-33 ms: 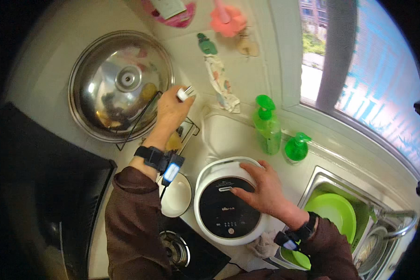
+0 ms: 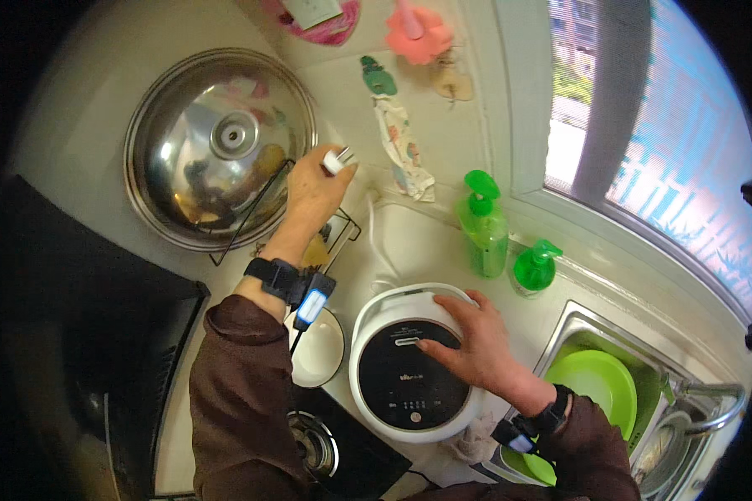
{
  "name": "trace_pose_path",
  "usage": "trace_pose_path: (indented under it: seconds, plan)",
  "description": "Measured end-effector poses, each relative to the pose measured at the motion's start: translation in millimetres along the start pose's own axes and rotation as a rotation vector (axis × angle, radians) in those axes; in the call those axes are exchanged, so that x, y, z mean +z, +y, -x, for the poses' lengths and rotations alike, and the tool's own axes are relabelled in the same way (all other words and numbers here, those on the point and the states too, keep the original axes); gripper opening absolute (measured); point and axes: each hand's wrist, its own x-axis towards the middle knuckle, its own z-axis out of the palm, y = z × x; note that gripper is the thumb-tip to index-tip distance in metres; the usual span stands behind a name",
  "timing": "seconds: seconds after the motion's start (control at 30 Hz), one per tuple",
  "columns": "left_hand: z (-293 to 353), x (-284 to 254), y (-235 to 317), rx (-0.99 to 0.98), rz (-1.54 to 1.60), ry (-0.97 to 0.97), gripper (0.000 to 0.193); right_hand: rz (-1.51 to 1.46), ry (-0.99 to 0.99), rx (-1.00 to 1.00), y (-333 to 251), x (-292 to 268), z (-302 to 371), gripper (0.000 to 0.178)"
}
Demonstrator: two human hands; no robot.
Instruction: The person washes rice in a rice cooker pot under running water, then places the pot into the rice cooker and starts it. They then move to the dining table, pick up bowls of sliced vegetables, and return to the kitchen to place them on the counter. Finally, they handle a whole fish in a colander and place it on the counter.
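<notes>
My left hand (image 2: 316,196) is closed around a white power plug (image 2: 334,162), its metal prongs pointing out past the fingers. It is raised beside a big shiny pot lid (image 2: 171,159). Below and to the right stands a round white rice cooker (image 2: 368,321) with a black top panel. Spread over the right rear of its lid, my right hand (image 2: 482,344) has the thumb on the panel by the small vent and the other fingers at the rear rim. The white cord (image 2: 374,238) runs along the wall behind the cooker.
A white bowl (image 2: 316,355) sits left of the cooker, near a gas burner (image 2: 316,442). Two green pump bottles (image 2: 486,242) stand by the window. At right, a steel sink (image 2: 566,321) holds a green basin (image 2: 622,380). A wire rack (image 2: 342,238) supports the pot lid.
The view has shifted slightly, so most things appear a little farther right. My left hand still grips the plug and my right hand stays on the cooker.
</notes>
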Motion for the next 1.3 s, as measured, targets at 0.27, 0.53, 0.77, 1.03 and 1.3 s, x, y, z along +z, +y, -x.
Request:
trace_pose_path:
  seconds: [0.27,0.53,0.77,1.03,1.3]
  plan:
    - [-23.1,-2.1,25.2,0.061,0.417,0.165,0.036,-0.006,0.001,0.016,-0.5,1.9,7.0,0.056]
    - [-37.7,-59.5,28.1,0.281,0.617,-0.009,0.040,-0.127,0.130,0.098,6.1,0.2,3.9,0.050]
    - [-33.1,-117.3,11.9,0.293,0.696,0.002,0.041,-0.391,0.248,0.301,104.0,-3.9,2.4,0.033]
    - [-40.6,-150.8,-3.6,0.206,0.743,0.042,0.033,-0.498,-0.332,0.472,125.1,33.1,7.0,0.043]
    - [-37.3,-106.8,22.0,0.219,0.476,-0.127,0.025,-0.858,-0.264,0.285,99.8,31.1,12.8,0.051]
